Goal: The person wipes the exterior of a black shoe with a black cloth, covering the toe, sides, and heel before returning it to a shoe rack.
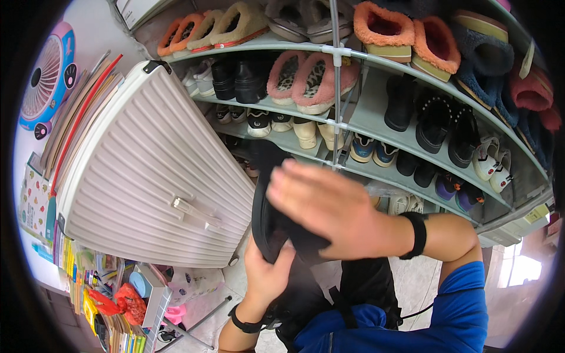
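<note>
My left hand [269, 269] grips a black shoe [261, 220] from below, with the thumb on its near end. The shoe stands up on end in front of my body, and its dark sole edge faces left. Flat across its right side lies my right hand [326, 207], fingers stretched and blurred by motion. Black material shows under the right palm. Whether it is the shoe's upper or a separate cloth, I cannot tell. The hand hides much of the shoe, so its exact type is unclear.
A shoe rack [282, 46] with metal posts holds several pairs, including pink fuzzy slippers [315, 84] and orange-trimmed slippers [384, 31]. At left stands a ribbed white cabinet [154, 176] with a handle [190, 209]. Books and a red plastic bag [130, 302] crowd the lower left.
</note>
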{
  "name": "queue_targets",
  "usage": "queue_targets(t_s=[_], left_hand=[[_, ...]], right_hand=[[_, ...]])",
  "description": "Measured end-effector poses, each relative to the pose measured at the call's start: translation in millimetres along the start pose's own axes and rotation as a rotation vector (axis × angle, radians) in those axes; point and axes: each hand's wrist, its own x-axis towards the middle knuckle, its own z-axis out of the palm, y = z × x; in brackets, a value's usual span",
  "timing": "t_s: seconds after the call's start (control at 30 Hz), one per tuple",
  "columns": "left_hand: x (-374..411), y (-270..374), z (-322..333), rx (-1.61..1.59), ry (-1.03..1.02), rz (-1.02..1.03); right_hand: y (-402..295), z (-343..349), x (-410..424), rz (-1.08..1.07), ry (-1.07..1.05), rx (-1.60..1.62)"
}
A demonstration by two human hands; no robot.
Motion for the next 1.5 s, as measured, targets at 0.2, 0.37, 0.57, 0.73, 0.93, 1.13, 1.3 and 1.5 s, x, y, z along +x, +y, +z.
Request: queue_targets(t_s=[0.2, 0.37, 0.57, 0.73, 0.93, 1.13, 1.3, 1.5], left_hand=[[3, -10, -2, -0.085, 0.071, -0.069], [13, 4, -14, -0.579, -0.053, -0.474], [9, 14, -15, -0.517, -0.281, -0.38], [2, 23, -7, -0.523, -0.171, -0.409], [2, 14, -16, -0.206, -0.166, -0.241], [-1, 22, -10, -0.109, -0.205, -0.165], [14, 20, -17, -0.071, -0.226, -0.242], [11, 23, -17, -0.226, -0.233, -0.316]], right_hand=[[5, 9, -26, -0.326, -0.201, 0.202], [15, -32, -29, 0.174, -0.126, 0.252], [31, -26, -2, 0.209, 0.071, 0.16], [36, 10, 3, 0.271, -0.282, 0.163], [6, 4, -16, -0.07, -0.425, 0.187], [40, 10, 2, 0.163, -0.257, 0.1], [1, 23, -23, -0.124, -0.333, 0.094], [36, 17, 0, 0.112, -0.265, 0.046]])
